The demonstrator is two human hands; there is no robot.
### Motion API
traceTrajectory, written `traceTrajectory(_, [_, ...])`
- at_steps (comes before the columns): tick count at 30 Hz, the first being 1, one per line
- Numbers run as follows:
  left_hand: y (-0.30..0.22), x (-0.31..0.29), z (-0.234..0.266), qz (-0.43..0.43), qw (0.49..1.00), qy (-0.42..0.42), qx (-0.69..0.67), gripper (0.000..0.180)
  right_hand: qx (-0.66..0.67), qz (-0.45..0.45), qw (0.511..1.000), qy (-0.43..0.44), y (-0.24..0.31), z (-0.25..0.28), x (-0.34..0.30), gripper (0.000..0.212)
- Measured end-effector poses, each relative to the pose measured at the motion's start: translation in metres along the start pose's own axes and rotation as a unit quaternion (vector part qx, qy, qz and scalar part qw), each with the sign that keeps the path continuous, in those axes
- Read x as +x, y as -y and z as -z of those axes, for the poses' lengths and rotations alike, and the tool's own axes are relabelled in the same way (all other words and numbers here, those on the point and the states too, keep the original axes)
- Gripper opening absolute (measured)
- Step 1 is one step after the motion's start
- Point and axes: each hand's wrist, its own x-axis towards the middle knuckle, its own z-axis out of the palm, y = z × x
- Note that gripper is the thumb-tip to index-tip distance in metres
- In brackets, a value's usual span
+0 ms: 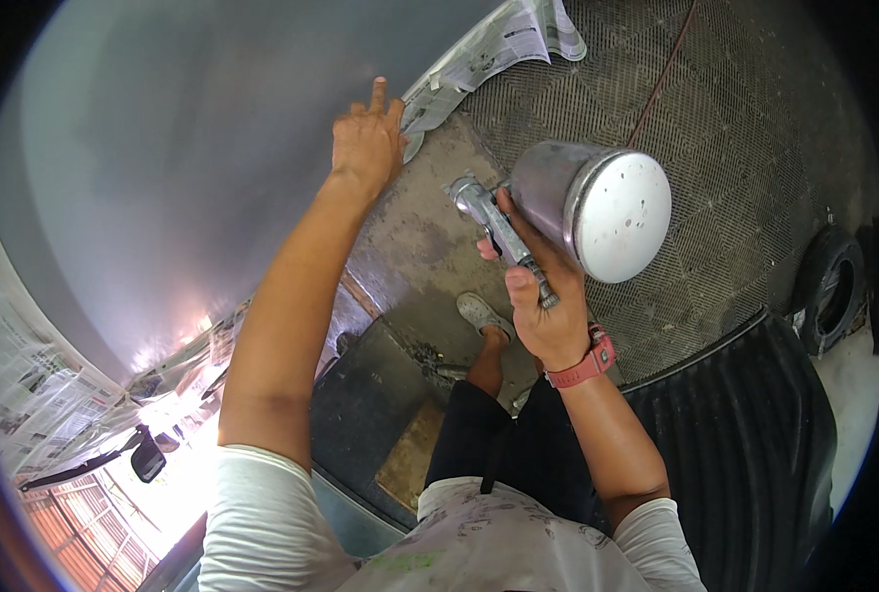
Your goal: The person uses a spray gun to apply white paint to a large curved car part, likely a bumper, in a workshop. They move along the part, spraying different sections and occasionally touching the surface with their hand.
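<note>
My right hand [548, 301] grips a metal spray gun [499, 225], its fingers wrapped round the handle. A large silver paint cup [563, 183] is attached to the gun and lies tilted on its side, its pale round end [625, 217] turned toward me. My left hand [368, 143] is stretched out over a smooth grey painted panel [213, 128], at its edge. One finger points forward and the others are spread along the rim. Newspaper masking [479, 54] hangs along that edge, right beside my left fingers. Whether the fingertips touch the panel is hard to tell.
Dark ribbed matting [726, 187] covers the floor at right, with a thin reddish hose [661, 74] across it. A tyre [829, 286] stands at far right, near a black corrugated sheet [735, 424]. More newspaper [25, 355] lines the left side, close to a mirror [147, 456].
</note>
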Motion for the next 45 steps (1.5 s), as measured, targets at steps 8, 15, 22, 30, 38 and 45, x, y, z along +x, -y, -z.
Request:
traceTrajectory(8, [-0.009, 0.009, 0.054, 0.006, 0.992, -0.120, -0.041, 0.062, 0.072, -0.034, 0.997, 0.005, 0.010, 0.003, 0.007, 0.067])
traceTrajectory(15, [-0.035, -0.066, -0.016, -0.065, 0.990, 0.096, -0.080, 0.056, 0.090, -0.027, 0.995, 0.035, 0.027, -0.004, -0.001, 0.065])
traceTrajectory(22, [-0.116, -0.302, -0.088, -0.001, 0.876, 0.366, -0.314, 0.053, -0.021, 0.004, 0.984, 0.179, 0.049, -0.050, -0.028, 0.058])
traceTrajectory(30, [-0.162, -0.565, -0.135, 0.179, 0.734, 0.413, -0.508, 0.058, 0.025, -0.040, 0.974, 0.220, 0.079, -0.117, -0.032, 0.053])
traceTrajectory(38, [-0.119, -0.562, -0.139, 0.336, 0.661, 0.267, -0.615, 0.053, -0.048, -0.026, 0.999, 0.006, 0.118, -0.037, 0.011, 0.049])
traceTrajectory(45, [-0.123, -0.541, -0.122, 0.334, 0.625, 0.192, -0.679, 0.052, -0.063, 0.044, 0.986, -0.150, 0.188, 0.026, 0.020, 0.063])
